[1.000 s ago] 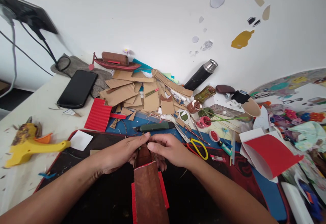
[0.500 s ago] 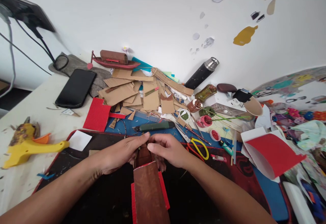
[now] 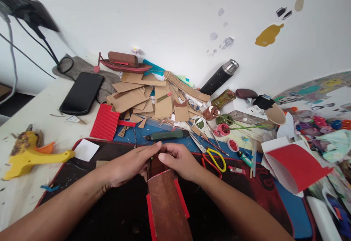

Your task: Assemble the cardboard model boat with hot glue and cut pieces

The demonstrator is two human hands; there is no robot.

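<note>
Between my hands is a brown model boat (image 3: 168, 200) with a curved cover and red strips along both sides. Its far, narrow end lies in my grip, and its near end runs off the bottom of the view. My left hand (image 3: 131, 164) is closed on the left side of that end, thumb on top. On the right side, my right hand (image 3: 179, 160) has its fingers curled round the same end. The fingertips under the boat are hidden. Just beyond my hands lies a green utility knife (image 3: 168, 135), with yellow-and-red scissors (image 3: 212, 157) to the right.
A glue gun (image 3: 35, 155) and a phone (image 3: 81, 93) are at left. Cardboard scraps (image 3: 131, 100) pile up at the back beside a finished-looking boat (image 3: 123, 64). Open paint jars (image 3: 221, 129) and a black flask (image 3: 219, 77) stand back right; red card (image 3: 296, 166) lies right.
The boat's near end has swung slightly to the right and its far end has shifted a little. Both hands keep their hold.
</note>
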